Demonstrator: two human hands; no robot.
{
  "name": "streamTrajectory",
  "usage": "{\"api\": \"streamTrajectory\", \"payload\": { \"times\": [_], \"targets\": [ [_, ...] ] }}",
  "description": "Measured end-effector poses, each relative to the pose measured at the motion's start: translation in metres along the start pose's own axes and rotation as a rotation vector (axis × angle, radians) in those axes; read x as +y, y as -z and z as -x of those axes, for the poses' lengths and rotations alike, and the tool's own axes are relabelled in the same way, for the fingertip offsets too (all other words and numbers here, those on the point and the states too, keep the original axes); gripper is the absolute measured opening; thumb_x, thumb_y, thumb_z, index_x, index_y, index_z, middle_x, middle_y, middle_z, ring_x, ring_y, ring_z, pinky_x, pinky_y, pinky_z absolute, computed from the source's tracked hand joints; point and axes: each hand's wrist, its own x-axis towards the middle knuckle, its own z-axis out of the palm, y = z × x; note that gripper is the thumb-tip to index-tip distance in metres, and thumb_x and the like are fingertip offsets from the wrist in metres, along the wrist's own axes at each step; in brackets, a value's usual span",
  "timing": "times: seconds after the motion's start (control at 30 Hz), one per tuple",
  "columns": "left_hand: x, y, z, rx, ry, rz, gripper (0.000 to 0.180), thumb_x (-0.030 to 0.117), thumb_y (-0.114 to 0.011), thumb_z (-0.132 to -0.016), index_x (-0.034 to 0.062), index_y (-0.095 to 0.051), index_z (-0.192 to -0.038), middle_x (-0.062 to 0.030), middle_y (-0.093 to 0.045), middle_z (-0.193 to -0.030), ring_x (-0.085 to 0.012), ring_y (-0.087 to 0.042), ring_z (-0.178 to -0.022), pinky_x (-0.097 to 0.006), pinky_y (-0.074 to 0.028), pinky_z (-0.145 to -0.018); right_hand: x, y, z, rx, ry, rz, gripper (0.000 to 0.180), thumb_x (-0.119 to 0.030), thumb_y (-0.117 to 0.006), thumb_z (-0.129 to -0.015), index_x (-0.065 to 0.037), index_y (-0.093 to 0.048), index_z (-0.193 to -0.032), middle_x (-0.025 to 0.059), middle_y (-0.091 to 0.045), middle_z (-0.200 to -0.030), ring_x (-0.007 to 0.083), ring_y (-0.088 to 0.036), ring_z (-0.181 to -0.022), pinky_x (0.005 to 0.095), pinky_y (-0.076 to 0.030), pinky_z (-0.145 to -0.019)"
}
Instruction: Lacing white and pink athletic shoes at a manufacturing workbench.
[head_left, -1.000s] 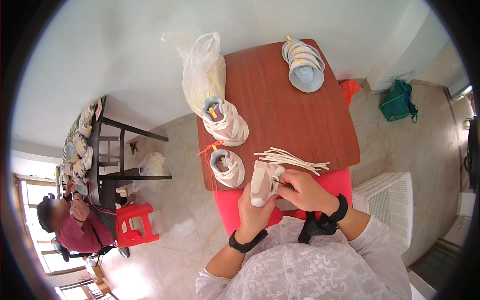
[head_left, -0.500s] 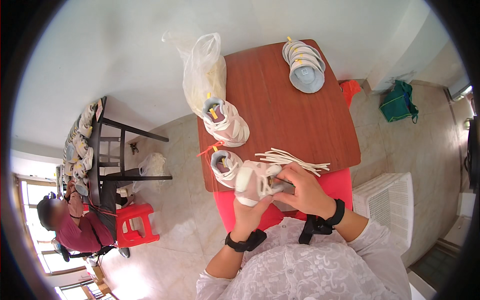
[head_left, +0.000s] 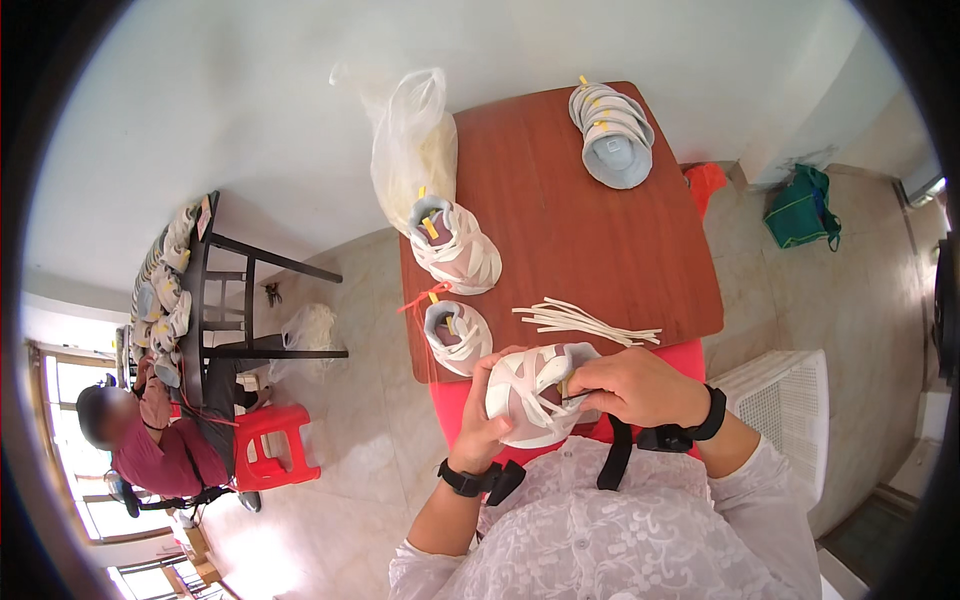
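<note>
A pale pink and white shoe upper (head_left: 525, 398) with white laces is in front of me, above my lap at the table's near edge. My left hand (head_left: 480, 425) is closed round its left side, fingers behind and thumb on the near face. At the upper's right side, by the opening, my right hand (head_left: 640, 385) pinches a thin dark tool (head_left: 576, 396); its tip by the laces is too small to make out. Just beyond lie several loose white laces (head_left: 585, 322). Two laced shoe uppers, a nearer one (head_left: 458, 340) and a farther one (head_left: 455, 250), stand at the table's left.
Nested shoe uppers (head_left: 612, 135) lie at the far right of the brown table (head_left: 590, 230). A clear plastic bag (head_left: 412, 145) stands at its far left. Right of me is a white basket (head_left: 785, 410). A person (head_left: 175, 455) works at another table on the left.
The shoe upper has turned in my hands and moved slightly right and down. My left hand has shifted round its side, and my right hand has moved to the right with the thin dark tool.
</note>
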Motion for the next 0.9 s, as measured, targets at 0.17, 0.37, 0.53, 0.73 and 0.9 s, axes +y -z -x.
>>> {"api": "streamTrajectory", "payload": {
  "times": [0.17, 0.37, 0.53, 0.73, 0.9],
  "targets": [
    [-0.021, 0.001, 0.024, 0.054, 0.135, -0.043, 0.103, 0.041, -0.084, -0.071, 0.002, -0.025, -0.147, -0.0108, -0.039, -0.143, -0.0228, -0.039, -0.133, -0.041, -0.032, -0.11, 0.002, 0.006, 0.0, 0.099, 0.115, 0.02, 0.02, -0.01, -0.065, -0.083, -0.008, -0.064, -0.102, 0.0103, -0.065, -0.089, 0.0323, -0.064, -0.076, 0.0399, -0.049, -0.066],
    [-0.003, 0.003, 0.01, -0.117, 0.127, -0.367, 0.1, 0.039, -0.083, -0.074, -0.0015, -0.026, -0.145, -0.0111, -0.039, -0.144, -0.021, -0.039, -0.132, -0.038, -0.034, -0.108, 0.002, 0.011, 0.004, 0.112, 0.149, 0.035, 0.015, -0.009, -0.063, -0.085, -0.009, -0.063, -0.1, 0.0084, -0.062, -0.09, 0.0313, -0.061, -0.073, 0.0401, -0.047, -0.061],
    [0.004, -0.01, 0.004, -0.058, -0.012, -0.356, 0.082, 0.022, -0.083, -0.075, -0.0023, -0.038, -0.139, -0.0094, -0.053, -0.131, -0.0191, -0.051, -0.12, -0.035, -0.042, -0.101, 0.0, 0.003, 0.009, 0.149, 0.148, 0.196, 0.016, -0.009, -0.061, -0.083, -0.01, -0.063, -0.099, 0.0058, -0.06, -0.091, 0.0268, -0.062, -0.072, 0.0366, -0.049, -0.058],
    [0.012, -0.007, 0.005, -0.081, 0.148, -0.276, 0.071, 0.015, -0.083, -0.076, -0.0013, -0.046, -0.134, -0.0075, -0.057, -0.128, -0.0166, -0.054, -0.117, -0.035, -0.043, -0.101, -0.01, -0.005, 0.012, 0.259, 0.214, 0.464, 0.02, -0.009, -0.062, -0.078, -0.01, -0.063, -0.098, 0.0024, -0.059, -0.092, 0.0195, -0.062, -0.071, 0.0326, -0.05, -0.057],
    [-0.001, 0.005, 0.006, 0.011, 0.065, -0.303, 0.078, 0.021, -0.086, -0.073, 0.0033, -0.044, -0.136, -0.0041, -0.061, -0.122, -0.0137, -0.059, -0.109, -0.031, -0.05, -0.093, -0.007, -0.01, 0.015, 0.492, 0.239, 0.341, 0.026, -0.003, -0.065, -0.075, -0.01, -0.065, -0.1, 0.0036, -0.061, -0.096, 0.0196, -0.063, -0.072, 0.0305, -0.051, -0.057]
  ]
}}
